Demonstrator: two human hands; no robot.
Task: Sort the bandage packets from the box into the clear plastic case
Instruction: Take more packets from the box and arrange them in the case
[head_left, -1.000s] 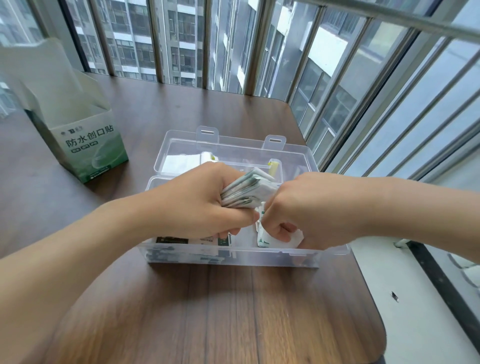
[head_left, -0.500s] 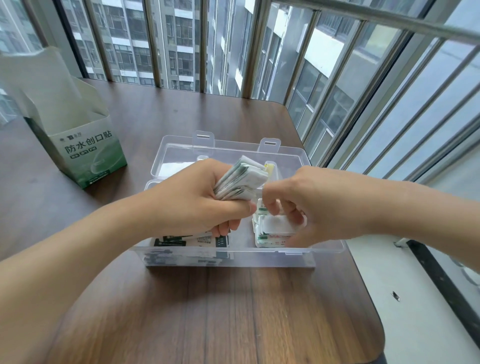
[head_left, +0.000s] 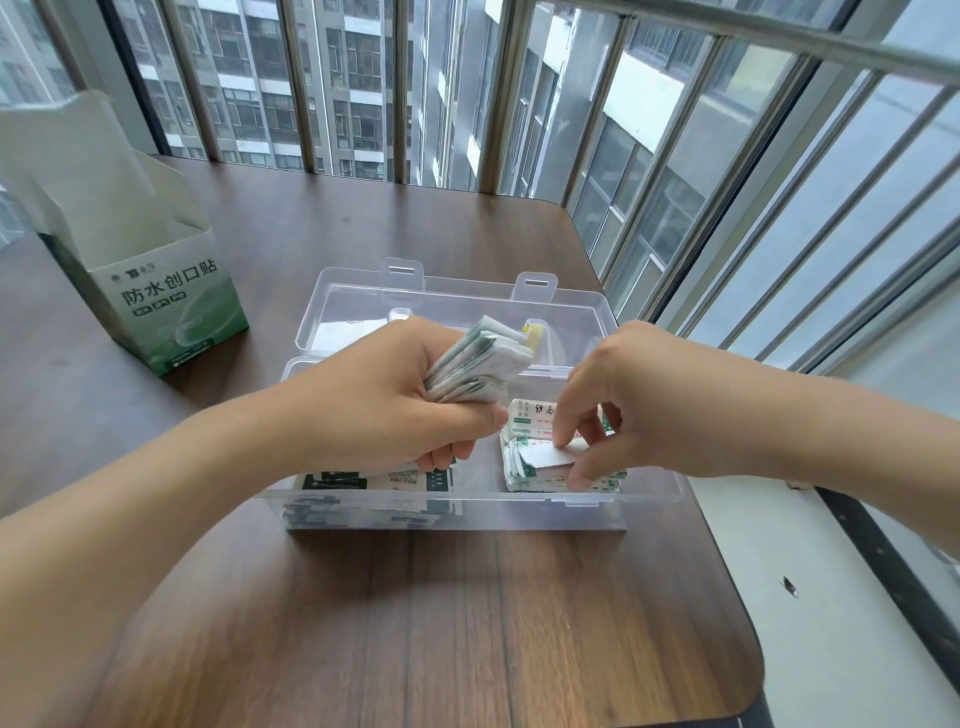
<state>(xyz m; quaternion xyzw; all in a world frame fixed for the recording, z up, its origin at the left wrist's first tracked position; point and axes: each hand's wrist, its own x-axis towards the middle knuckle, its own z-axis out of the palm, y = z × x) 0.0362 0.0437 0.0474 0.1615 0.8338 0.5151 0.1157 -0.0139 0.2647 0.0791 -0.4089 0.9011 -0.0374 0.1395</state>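
Note:
My left hand (head_left: 384, 400) grips a thick stack of white-and-green bandage packets (head_left: 480, 364) above the open clear plastic case (head_left: 457, 512). My right hand (head_left: 618, 405) reaches into the case's right side and pinches a single white packet (head_left: 545, 457) on top of a pile of packets (head_left: 524, 423) lying there. The green-and-white bandage box (head_left: 171, 306) stands open at the far left of the table, apart from both hands.
The case's lid (head_left: 447, 306) lies folded back behind it. Printed dark-and-white packages (head_left: 363, 480) sit in the case's left part. The wooden table (head_left: 415, 623) ends at the right, near window bars (head_left: 675, 156) and a pale ledge (head_left: 831, 597).
My right hand has pulled away from the stack in my left hand and gone down to the pile in the case, laying one packet there. My left hand has risen slightly.

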